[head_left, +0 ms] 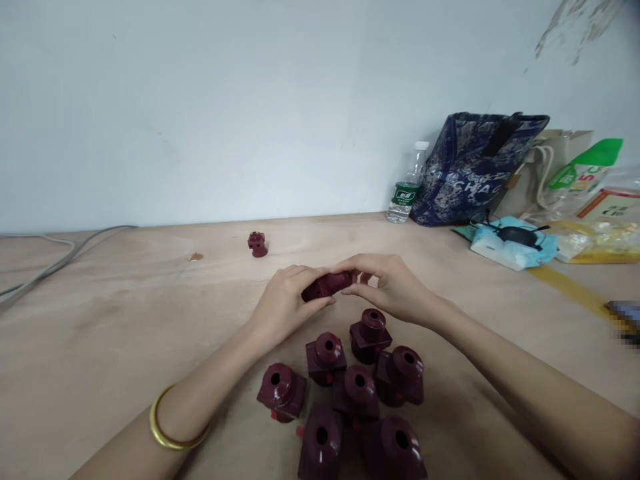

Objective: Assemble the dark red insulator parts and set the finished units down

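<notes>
A dark red part (327, 285) lies sideways between my two hands, just above the wooden table. My left hand (290, 297) grips its left end between thumb and fingers. At its right end, my right hand (383, 283) pinches it with the fingertips. Nearer to me stand several similar dark red parts, each with a square flange and a round holed top, among them one (370, 333) just below my right hand and one (283, 392) at the left of the group. Some show small bright red bits at their sides.
A small dark red piece (258, 244) stands farther back on the table (125, 320). Grey cables (55, 267) lie at the left. Along the wall at right are a water bottle (406, 187), a dark blue bag (475, 173), a light blue packet (515, 247) with glasses, and plastic bags.
</notes>
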Motion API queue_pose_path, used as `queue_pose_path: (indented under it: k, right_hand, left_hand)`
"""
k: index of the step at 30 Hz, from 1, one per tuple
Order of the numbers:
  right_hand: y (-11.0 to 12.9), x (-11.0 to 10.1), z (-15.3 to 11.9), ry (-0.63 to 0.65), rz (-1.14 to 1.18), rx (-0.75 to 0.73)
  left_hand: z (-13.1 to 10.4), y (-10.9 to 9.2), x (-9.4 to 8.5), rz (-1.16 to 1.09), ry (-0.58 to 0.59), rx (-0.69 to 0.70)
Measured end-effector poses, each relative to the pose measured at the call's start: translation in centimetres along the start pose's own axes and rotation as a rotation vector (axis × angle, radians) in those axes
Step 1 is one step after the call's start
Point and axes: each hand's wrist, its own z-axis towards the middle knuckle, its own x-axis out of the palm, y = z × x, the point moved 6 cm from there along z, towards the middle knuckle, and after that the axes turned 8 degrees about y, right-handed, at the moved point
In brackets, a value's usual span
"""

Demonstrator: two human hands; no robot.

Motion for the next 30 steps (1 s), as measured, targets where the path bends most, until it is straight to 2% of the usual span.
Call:
queue_pose_path:
  k: [4, 11, 14, 16, 18, 20, 22, 25, 27, 30]
  right_hand:
    - [0.3, -0.1, 0.0, 0.007, 0.004, -0.043]
    - [-0.5, 0.2, -0.1, 0.063, -0.049, 0.079]
    - [-0.1, 0.1, -0.1, 0.071, -0.015, 0.042]
    - [0.3, 0.0, 0.0, 0.071, 0.000, -0.003]
    - [0.8, -0.3, 0.0, 0.076, -0.010, -0.068]
    - [1.4, -0.4, 0.0, 0.086, -0.046, -0.149]
    - [1.6, -0.3, -0.1, 0.118, -0.072, -0.176]
    - [0.5, 0.1, 0.1, 0.148, -0.090, -0.012]
    - [-0.4, 0.1, 0.2, 0.110, -0.134, 0.125]
    - [-0.9, -0.3, 0.3, 0.070, -0.191, 0.216]
  left_hand:
    - [0.0, 0.1, -0.2, -0.058, 0.005, -0.011]
    - [-0.1, -0.5, -0.1, 0.062, -0.009, 0.031]
    - [-0.1, -0.4, -0.2, 0.049, -0.042, 0.006]
    - [0.0, -0.2, -0.5, -0.035, -0.057, -0.026]
    - [0.2, 0.0, -0.4, -0.189, -0.012, -0.061]
    - [0.3, 0.1, 0.0, -0.364, 0.102, -0.089]
    - [0.2, 0.0, 0.2, -0.445, 0.178, -0.102]
    - [0.2, -0.2, -0.3, -0.304, 0.106, -0.099]
    - [0.2, -0.7, -0.7, -0.137, 0.038, -0.060]
    - [0.3, -1.5, -0.7, -0.010, -0.008, -0.010]
